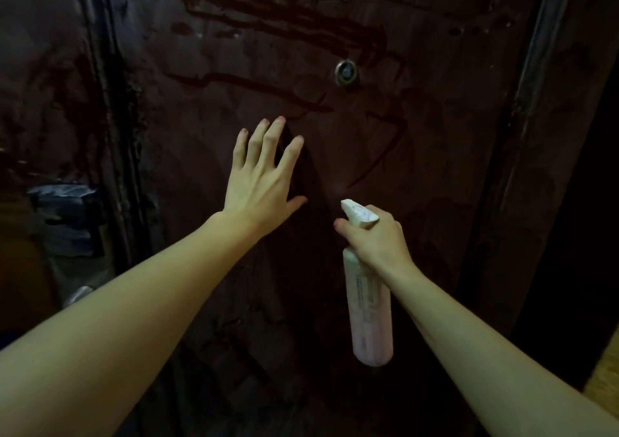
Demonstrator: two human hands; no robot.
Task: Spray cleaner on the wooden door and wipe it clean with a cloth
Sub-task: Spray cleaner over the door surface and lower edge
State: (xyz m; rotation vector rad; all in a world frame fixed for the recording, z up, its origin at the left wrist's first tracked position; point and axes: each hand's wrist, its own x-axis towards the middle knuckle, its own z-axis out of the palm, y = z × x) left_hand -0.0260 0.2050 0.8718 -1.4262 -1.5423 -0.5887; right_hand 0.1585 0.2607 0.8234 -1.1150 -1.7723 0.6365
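Head view: left hand (259,175) fingers spread toward door (418,51); right hand (375,239) fingers grip spray bottle (370,309).

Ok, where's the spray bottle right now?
In the head view, the spray bottle is right of centre, gripped by the right hand, nozzle toward the door, below the peephole.

Bare door (435,235) face right of spray bottle (370,302), peephole (344,73) protruding above, left hand (261,175) spread mid-panel

The spray bottle (368,302) carries a printed label, too blurred to read.
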